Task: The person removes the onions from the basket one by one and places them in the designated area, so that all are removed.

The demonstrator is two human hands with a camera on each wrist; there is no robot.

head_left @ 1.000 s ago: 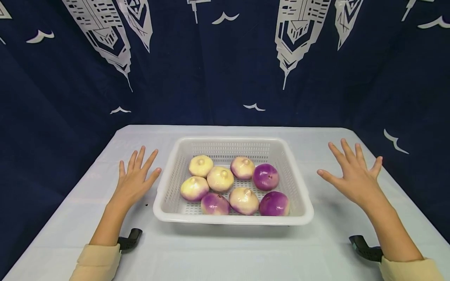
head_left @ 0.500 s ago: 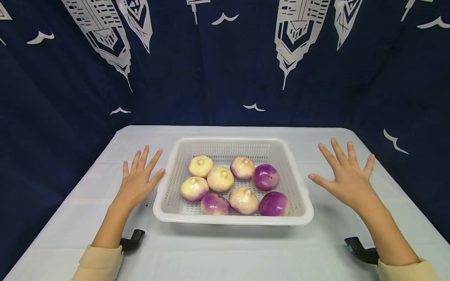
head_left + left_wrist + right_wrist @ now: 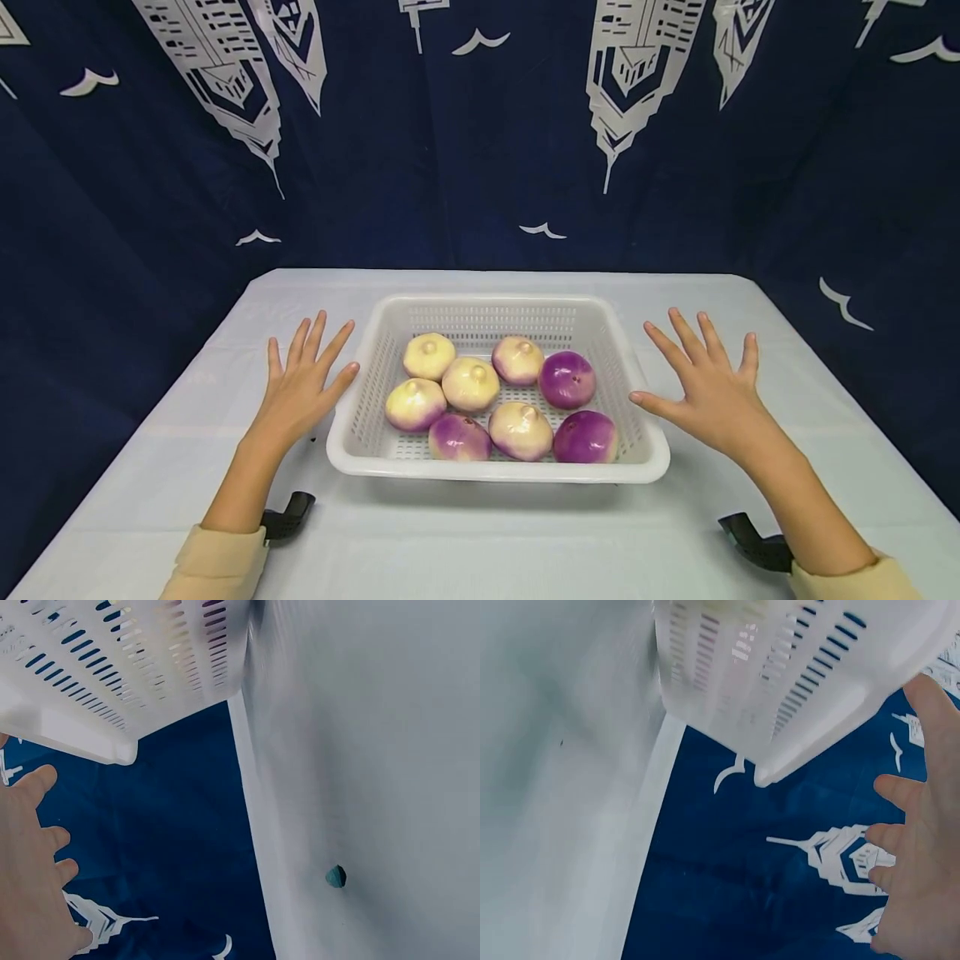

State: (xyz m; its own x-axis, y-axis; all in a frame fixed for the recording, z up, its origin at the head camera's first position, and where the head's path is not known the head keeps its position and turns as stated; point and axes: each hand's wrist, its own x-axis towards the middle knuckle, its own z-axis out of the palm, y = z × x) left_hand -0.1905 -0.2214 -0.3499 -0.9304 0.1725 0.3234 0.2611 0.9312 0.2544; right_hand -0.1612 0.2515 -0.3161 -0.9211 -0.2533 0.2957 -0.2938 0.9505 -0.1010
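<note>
A white slotted plastic basket (image 3: 498,472) stands on the table between my hands. In it lie several glossy, round, onion-like vegetables (image 3: 470,383), some mostly cream with a nub on top, others deep purple (image 3: 567,380). My left hand (image 3: 296,400) hovers with spread fingers by the basket's left side, its thumb tip close to the rim. On the other side my right hand (image 3: 708,400) is also spread, and its thumb overlaps the right rim in the head view. Both hands hold nothing. Each wrist view shows the basket's slotted side (image 3: 150,667) beyond the fingers.
A white cloth covers the table (image 3: 480,542). Behind it hangs a dark blue curtain (image 3: 450,167) with white building and bird prints. Black wrist mounts (image 3: 288,517) jut from both sleeves. A small dark teal bit (image 3: 336,877) lies on the cloth left of the basket.
My right hand has moved left to the basket's right rim. My left hand has shifted slightly right, closer to the left rim. The basket and its contents have stayed in place.
</note>
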